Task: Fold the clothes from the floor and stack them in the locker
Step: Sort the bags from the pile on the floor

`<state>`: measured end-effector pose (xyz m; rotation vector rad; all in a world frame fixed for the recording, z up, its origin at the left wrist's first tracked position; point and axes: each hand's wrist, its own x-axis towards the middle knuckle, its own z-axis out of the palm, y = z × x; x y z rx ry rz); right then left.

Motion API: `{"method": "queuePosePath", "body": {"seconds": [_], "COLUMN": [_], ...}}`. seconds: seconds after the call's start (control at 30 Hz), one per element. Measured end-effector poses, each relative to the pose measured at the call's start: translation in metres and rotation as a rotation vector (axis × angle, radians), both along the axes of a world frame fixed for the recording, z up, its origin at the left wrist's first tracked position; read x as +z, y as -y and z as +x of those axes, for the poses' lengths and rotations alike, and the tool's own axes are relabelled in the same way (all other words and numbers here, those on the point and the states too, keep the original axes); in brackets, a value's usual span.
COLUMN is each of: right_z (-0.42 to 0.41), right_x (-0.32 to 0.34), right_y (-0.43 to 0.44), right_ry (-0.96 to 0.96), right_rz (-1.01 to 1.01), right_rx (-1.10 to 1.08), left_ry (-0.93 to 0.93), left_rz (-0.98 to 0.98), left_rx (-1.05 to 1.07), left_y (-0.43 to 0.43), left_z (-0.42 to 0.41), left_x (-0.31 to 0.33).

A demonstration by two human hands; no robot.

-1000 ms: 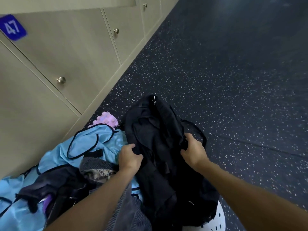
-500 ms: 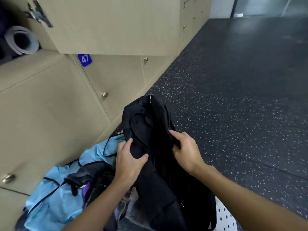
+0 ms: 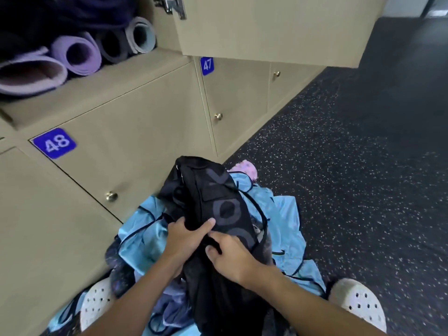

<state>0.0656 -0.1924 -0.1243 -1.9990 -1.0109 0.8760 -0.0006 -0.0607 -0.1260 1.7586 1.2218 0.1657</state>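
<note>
- 2 hands now meet at the middle of the black garment (image 3: 213, 197); 0.5 s ago they held it well apart, 1 on each side.
- The left hand (image 3: 180, 235) grips a bunch of the cloth, its fingers (image 3: 175, 225) curled over it and the thumb laid across.
- The right hand (image 3: 232, 255) sits just beside it, touching, and pinches the same cloth between thumb and curled fingers.
- The black garment is held up off the floor (image 3: 363, 166), over the light blue garment (image 3: 283, 221) and the rest of the heap. Large grey lettering now faces up.
- I judge this to be the 2 sides being brought together for a first fold. The task looks early, with the heap still unfolded.
- The view has risen, so the open locker (image 3: 97, 93) now shows above, its door (image 3: 266, 27) swung out.
- It holds rolled mats (image 3: 75, 54), purple and grey, lying side by side; I see no folded clothes in it.
- Lockers 48 (image 3: 54, 143) and 47 (image 3: 206, 65) are closed.
</note>
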Motion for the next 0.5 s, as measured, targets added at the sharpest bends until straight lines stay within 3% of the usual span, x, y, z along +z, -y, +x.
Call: {"method": "queuePosePath", "body": {"seconds": [0.1,0.2,0.27,0.33,0.4,0.5], "right_z": [0.005,0.023,0.039,0.050,0.052,0.052], "right_x": [-0.002,-0.014,-0.024,-0.030,-0.040,-0.053], "right_y": [-0.002,0.000,0.003,0.005,0.005,0.004], "right_ry": [-0.037,0.275,0.357,0.063,-0.236,-0.351], "right_rz": [0.077,0.175,0.055,-0.052,0.024,0.043], "right_rx": [-0.160,-0.435,-0.512,-0.547,-0.583,-0.644], "left_ry": [0.035,0.050,0.070,0.128,0.172,0.199], "left_rz": [0.038,0.064,0.064,0.052,0.077,0.124], "left_rx": [0.053,0.071,0.070,0.071,0.034,-0.038], "left_y": [0.000,-0.002,-0.002,-0.004,-0.004,-0.007], "left_z": [-0.001,0.000,0.003,0.002,0.002,0.002], "left_x": [-0.006,-0.017,-0.019,-0.021,-0.021,-0.022]}}
